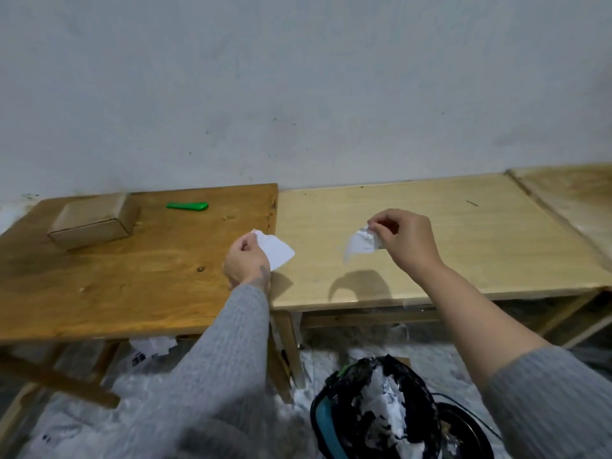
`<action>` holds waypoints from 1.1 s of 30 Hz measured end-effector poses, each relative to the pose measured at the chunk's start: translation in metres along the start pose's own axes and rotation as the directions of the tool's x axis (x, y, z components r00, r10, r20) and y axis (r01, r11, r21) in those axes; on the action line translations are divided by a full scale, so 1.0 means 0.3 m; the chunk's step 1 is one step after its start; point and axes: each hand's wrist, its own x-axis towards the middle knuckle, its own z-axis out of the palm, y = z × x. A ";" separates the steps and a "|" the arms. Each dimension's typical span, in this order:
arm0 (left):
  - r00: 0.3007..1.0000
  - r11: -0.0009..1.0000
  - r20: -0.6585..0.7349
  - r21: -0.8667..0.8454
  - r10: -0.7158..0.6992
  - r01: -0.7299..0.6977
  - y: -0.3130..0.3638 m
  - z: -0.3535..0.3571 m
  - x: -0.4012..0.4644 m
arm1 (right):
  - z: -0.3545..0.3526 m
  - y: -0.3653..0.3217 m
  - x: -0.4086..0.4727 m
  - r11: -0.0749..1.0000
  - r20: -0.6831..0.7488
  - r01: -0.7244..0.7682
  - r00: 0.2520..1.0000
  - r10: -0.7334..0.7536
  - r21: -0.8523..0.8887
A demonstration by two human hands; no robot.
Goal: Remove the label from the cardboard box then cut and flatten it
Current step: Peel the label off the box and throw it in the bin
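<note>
Paper scraps (pixel 278 249) pinched in raised hands (pixel 246 260)

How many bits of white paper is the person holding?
2. The left hand pinches one torn white paper piece; the right hand pinches the other torn white paper piece. Any hidden scraps can't be ruled out.

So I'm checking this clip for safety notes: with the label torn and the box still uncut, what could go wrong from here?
The left hand and right hand each pinch a label piece over the tables, not over the bin; dropped pieces may join the paper litter on the floor, a slip hazard. The green cutter lies loose beyond the cardboard box; reaching for it could be awkward.
</note>
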 end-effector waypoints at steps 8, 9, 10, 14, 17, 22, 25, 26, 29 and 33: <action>0.856 0.983 0.500 -0.174 0.131 -0.049 0.058 0.107 -0.119 | 0.085 -0.050 0.029 0.997 0.046 -0.027 0.999 0.024 0.068; 0.827 0.983 0.542 -0.177 0.147 -0.059 0.053 0.110 -0.123 | 0.086 -0.046 0.032 0.998 0.045 -0.025 0.999 0.022 0.050; 0.803 0.983 0.574 -0.167 0.161 -0.078 0.046 0.113 -0.127 | 0.085 -0.045 0.033 0.999 0.043 -0.020 0.999 0.019 0.034; 0.778 0.984 0.605 -0.148 0.166 -0.095 0.029 0.132 -0.156 | 0.071 -0.047 0.034 0.999 0.034 -0.027 0.999 0.026 0.028; 0.770 0.986 0.619 -0.149 0.156 -0.080 0.028 0.125 -0.178 | 0.042 -0.039 0.022 0.995 0.047 -0.071 0.997 0.068 0.064; 0.775 0.983 0.620 -0.181 0.125 -0.014 0.029 0.118 -0.253 | -0.006 -0.012 -0.022 0.986 0.002 0.091 0.996 -0.091 -0.142; 0.801 0.976 0.587 -0.216 0.118 0.014 0.031 0.121 -0.302 | -0.033 0.020 -0.062 0.826 0.021 0.329 0.933 -0.359 -0.458; 0.806 0.975 0.580 -0.223 0.117 0.019 0.033 0.122 -0.318 | -0.046 0.030 -0.080 0.785 0.049 0.358 0.920 -0.389 -0.506; 0.802 0.975 0.584 -0.223 0.128 0.008 0.036 0.131 -0.377 | -0.094 0.056 -0.118 0.747 0.083 0.368 0.917 -0.391 -0.554; 0.757 0.967 0.638 -0.253 0.145 0.029 0.036 0.140 -0.430 | -0.128 0.060 -0.135 0.833 0.101 0.295 0.954 -0.282 -0.468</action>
